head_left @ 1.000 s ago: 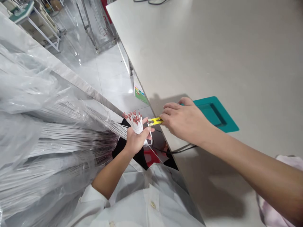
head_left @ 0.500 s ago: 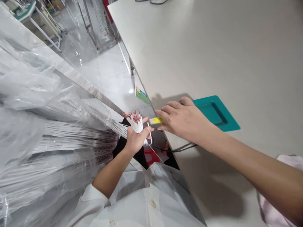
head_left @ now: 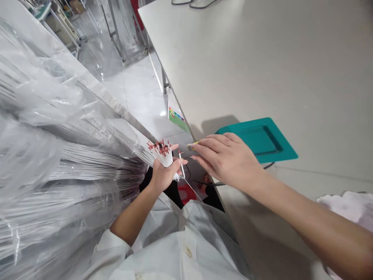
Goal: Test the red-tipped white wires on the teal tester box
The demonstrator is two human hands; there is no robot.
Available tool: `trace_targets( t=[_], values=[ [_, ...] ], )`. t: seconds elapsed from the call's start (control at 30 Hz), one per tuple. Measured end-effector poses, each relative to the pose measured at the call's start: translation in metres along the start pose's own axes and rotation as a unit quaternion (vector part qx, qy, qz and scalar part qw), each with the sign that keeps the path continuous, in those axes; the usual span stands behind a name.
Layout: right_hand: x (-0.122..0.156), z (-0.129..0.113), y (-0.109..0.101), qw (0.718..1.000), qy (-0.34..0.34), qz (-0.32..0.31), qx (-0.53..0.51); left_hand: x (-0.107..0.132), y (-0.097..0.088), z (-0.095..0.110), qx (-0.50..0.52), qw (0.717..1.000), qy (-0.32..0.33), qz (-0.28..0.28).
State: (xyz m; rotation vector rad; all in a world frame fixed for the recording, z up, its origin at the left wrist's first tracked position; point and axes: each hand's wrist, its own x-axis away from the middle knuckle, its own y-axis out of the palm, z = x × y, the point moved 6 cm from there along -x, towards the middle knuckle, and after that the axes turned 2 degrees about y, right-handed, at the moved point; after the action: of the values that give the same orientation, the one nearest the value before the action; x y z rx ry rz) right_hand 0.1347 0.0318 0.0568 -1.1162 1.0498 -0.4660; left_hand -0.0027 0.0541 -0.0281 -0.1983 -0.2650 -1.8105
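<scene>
Because my left grip (head_left: 163, 177) is closed round the wire bundle (head_left: 165, 158), thumb laid across and the other fingers partly pointing away, I judge that the white lengths could slide against one another if the thumb eased. Their red tips fan out at uneven heights, so one could snag its neighbour. A single wire (head_left: 182, 169) stands apart beside my thumb; too light a hold there might let it swing. That forearm comes up bent from the lower left, the hand turned so the bundle points up and away from me. My right grip (head_left: 225, 157) has the yellow tool (head_left: 191, 146) at its fingertips, mostly covered, and I cannot make out how its working end is set; a poor angle could, to my mind, nick my left fingers or miss the wire, since a small gap parts the two. This arm reaches in from the lower right, palm down at the edge of the surface (head_left: 262, 70), wrist nearly straight, fingers pointing leftward. The black cable (head_left: 217, 184) runs beneath that hand and might catch a loose wire. The teal tray (head_left: 276, 134) lies beyond my knuckles, while the wheeled rack (head_left: 115, 31) stands well off on the floor.
</scene>
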Motion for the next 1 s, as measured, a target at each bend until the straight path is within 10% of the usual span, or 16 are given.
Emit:
trace_targets(
  t=[0.43, 1.0],
  values=[
    [-0.009, 0.024, 0.018, 0.982, 0.048, -0.174, 0.06, -0.009, 0.009, -0.008, 0.001, 1.0, -0.016, -0.009],
    [-0.01, 0.033, 0.032, 0.975, 0.001, -0.221, 0.033, -0.021, 0.02, -0.011, 0.003, 0.999, -0.032, 0.009]
  ],
)
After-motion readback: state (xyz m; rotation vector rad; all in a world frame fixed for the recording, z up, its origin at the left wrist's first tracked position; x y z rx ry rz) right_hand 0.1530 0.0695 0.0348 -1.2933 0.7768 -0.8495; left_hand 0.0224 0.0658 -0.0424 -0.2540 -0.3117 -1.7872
